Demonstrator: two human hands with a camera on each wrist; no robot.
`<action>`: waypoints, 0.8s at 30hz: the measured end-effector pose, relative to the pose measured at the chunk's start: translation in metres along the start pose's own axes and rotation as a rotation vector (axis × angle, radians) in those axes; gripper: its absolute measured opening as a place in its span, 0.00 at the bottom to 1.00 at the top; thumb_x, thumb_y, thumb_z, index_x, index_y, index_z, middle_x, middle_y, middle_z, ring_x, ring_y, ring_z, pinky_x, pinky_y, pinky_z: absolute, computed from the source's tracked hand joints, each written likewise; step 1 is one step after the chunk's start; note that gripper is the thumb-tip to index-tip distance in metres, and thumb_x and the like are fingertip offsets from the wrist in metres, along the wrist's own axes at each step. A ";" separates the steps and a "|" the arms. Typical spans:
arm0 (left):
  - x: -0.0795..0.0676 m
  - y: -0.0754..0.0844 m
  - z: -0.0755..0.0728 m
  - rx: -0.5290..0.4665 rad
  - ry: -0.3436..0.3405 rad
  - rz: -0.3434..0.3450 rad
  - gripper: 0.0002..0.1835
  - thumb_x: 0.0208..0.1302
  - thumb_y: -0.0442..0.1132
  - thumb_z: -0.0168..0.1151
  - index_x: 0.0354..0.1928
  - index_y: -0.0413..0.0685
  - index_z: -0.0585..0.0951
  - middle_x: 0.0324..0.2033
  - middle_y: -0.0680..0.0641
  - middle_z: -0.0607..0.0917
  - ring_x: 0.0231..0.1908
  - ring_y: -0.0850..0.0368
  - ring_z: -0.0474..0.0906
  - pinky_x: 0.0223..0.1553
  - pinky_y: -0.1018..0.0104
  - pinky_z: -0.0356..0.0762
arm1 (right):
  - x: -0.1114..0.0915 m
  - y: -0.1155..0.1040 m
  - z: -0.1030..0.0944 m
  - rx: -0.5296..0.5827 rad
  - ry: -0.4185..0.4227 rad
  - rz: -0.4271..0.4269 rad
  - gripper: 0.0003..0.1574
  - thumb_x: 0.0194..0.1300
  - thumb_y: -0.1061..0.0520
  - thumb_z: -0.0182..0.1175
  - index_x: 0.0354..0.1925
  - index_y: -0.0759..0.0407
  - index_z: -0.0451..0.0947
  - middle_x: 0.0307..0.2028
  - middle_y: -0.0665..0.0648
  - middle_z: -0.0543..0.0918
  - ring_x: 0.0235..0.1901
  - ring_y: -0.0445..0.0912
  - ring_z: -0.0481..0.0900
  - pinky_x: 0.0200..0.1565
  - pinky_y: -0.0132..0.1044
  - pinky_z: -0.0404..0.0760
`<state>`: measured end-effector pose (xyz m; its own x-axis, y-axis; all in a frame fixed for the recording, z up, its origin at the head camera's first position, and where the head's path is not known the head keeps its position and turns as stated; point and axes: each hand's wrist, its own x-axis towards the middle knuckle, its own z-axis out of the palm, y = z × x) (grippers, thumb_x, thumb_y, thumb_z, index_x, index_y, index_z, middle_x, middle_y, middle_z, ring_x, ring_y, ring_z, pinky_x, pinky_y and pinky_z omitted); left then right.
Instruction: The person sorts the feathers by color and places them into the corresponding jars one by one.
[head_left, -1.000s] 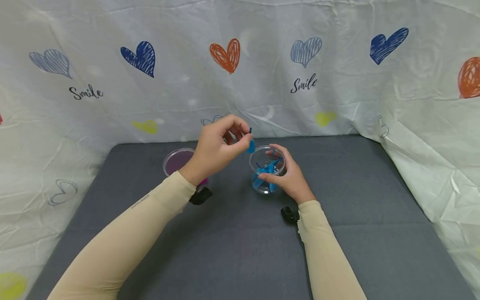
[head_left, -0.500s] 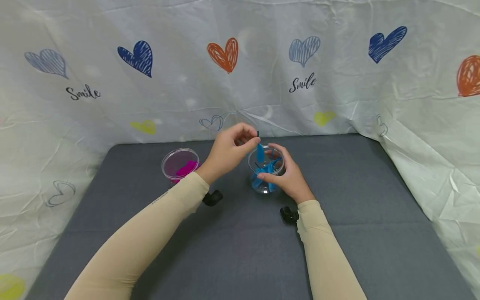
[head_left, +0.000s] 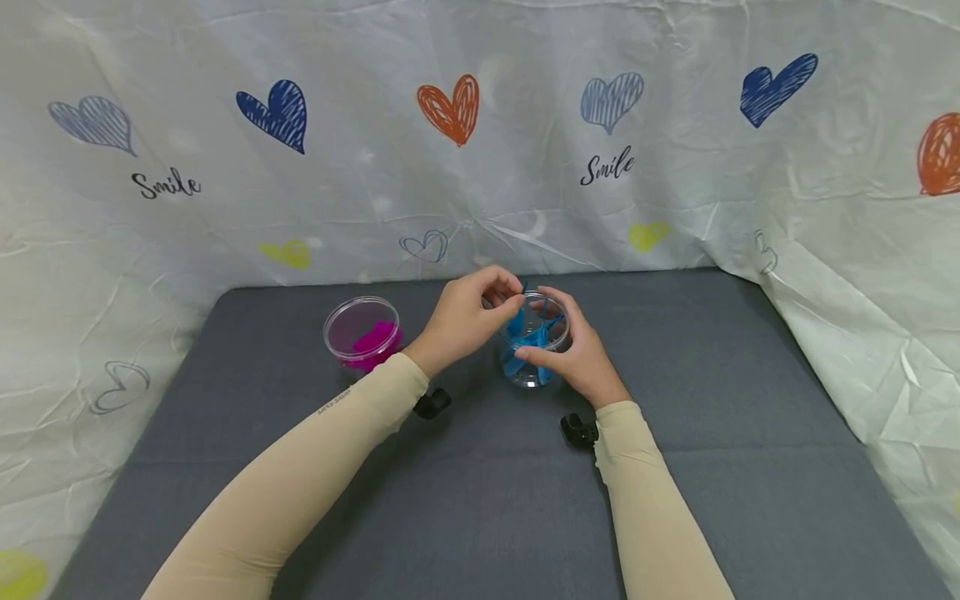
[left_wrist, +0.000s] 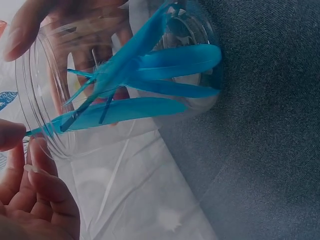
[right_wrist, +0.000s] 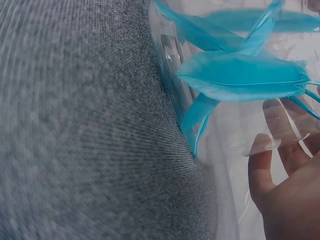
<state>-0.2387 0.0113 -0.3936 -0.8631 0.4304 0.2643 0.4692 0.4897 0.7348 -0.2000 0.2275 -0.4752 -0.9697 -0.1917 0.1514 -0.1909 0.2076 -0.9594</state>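
My left hand pinches a blue feather by its quill at the mouth of a clear round jar. Most of that feather hangs inside the jar, upright along the wall. Several other blue feathers lie crossed in the jar, some with quills pointing up. My right hand grips the jar from the right, thumb in front and fingers behind. The jar stands on the grey cloth. Through the clear wall, the right hand's fingers show in the right wrist view.
A second clear jar with magenta contents stands left of the left hand, partly hidden by the wrist. Grey cloth covers the table. Behind hangs a white curtain printed with hearts.
My left hand has moved right and down, lowering the feather from beside the jar into its mouth. The magenta contents have come into fuller view. The right hand keeps its grip.
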 end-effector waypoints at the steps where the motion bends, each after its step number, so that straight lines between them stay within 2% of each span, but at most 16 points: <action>1: -0.001 0.000 -0.001 0.009 -0.002 0.000 0.09 0.78 0.46 0.68 0.52 0.54 0.85 0.44 0.53 0.90 0.41 0.58 0.84 0.41 0.61 0.85 | 0.000 0.000 0.000 0.000 -0.004 -0.002 0.55 0.65 0.44 0.79 0.81 0.29 0.59 0.75 0.50 0.74 0.74 0.55 0.70 0.73 0.62 0.71; 10: -0.012 0.002 -0.009 0.060 0.015 0.016 0.11 0.77 0.45 0.68 0.55 0.49 0.85 0.44 0.52 0.91 0.40 0.59 0.84 0.42 0.62 0.85 | 0.003 -0.002 0.006 0.020 -0.038 -0.002 0.58 0.65 0.42 0.79 0.83 0.36 0.58 0.75 0.47 0.74 0.72 0.51 0.71 0.73 0.61 0.71; 15: -0.028 0.007 -0.015 0.072 0.045 0.057 0.11 0.77 0.44 0.68 0.54 0.49 0.85 0.43 0.53 0.90 0.38 0.61 0.83 0.44 0.61 0.86 | 0.001 0.000 0.005 0.015 -0.042 0.010 0.57 0.65 0.42 0.79 0.81 0.28 0.58 0.75 0.45 0.74 0.71 0.50 0.71 0.73 0.62 0.71; 20: -0.043 0.017 -0.023 0.100 0.108 0.149 0.08 0.75 0.42 0.69 0.51 0.50 0.86 0.42 0.55 0.90 0.38 0.62 0.83 0.41 0.59 0.86 | -0.005 0.008 -0.010 0.001 -0.026 0.039 0.61 0.67 0.44 0.77 0.85 0.32 0.51 0.78 0.47 0.71 0.76 0.53 0.68 0.77 0.66 0.65; 24: -0.056 0.009 -0.039 0.173 0.201 0.200 0.08 0.74 0.42 0.69 0.49 0.50 0.86 0.42 0.53 0.90 0.37 0.60 0.84 0.39 0.57 0.86 | -0.015 0.016 -0.031 -0.066 0.008 0.086 0.65 0.69 0.42 0.75 0.87 0.32 0.43 0.84 0.49 0.62 0.83 0.54 0.58 0.82 0.68 0.56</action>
<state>-0.1933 -0.0375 -0.3775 -0.7618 0.3811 0.5238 0.6434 0.5396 0.5431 -0.1934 0.2632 -0.4860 -0.9840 -0.1632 0.0714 -0.1164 0.2855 -0.9513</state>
